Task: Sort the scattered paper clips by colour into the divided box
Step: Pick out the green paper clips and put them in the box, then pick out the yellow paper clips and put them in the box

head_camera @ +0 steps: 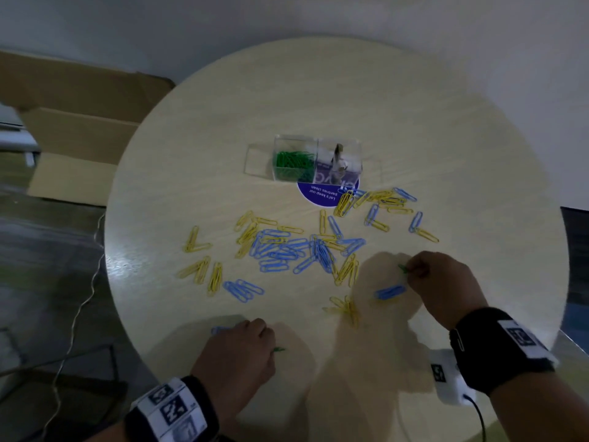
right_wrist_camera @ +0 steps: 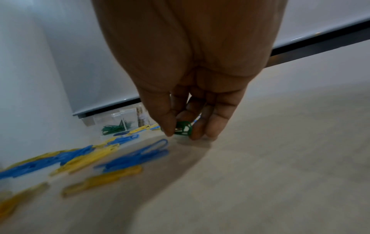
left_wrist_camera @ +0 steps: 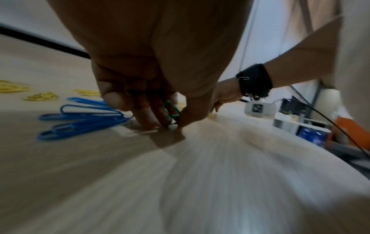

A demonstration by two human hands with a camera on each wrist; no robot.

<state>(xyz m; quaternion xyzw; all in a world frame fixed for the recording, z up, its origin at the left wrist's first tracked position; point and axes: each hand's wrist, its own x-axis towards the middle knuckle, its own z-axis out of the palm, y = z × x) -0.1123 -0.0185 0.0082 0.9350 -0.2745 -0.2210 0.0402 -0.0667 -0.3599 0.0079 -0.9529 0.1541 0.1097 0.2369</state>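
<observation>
Divided box (head_camera: 317, 161) well ahead of both hands: green clips (head_camera: 291, 162) in 1 compartment. Left hand (head_camera: 242, 349) & right hand (head_camera: 439, 282) each pinch 1 green clip. Blue/yellow clips (head_camera: 280, 250) between, too many to count.

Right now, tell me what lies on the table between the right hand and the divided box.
In the head view, scattered yellow clips and blue clips lie between the right hand and the divided box, plus a round purple sticker under the box's near edge.
</observation>
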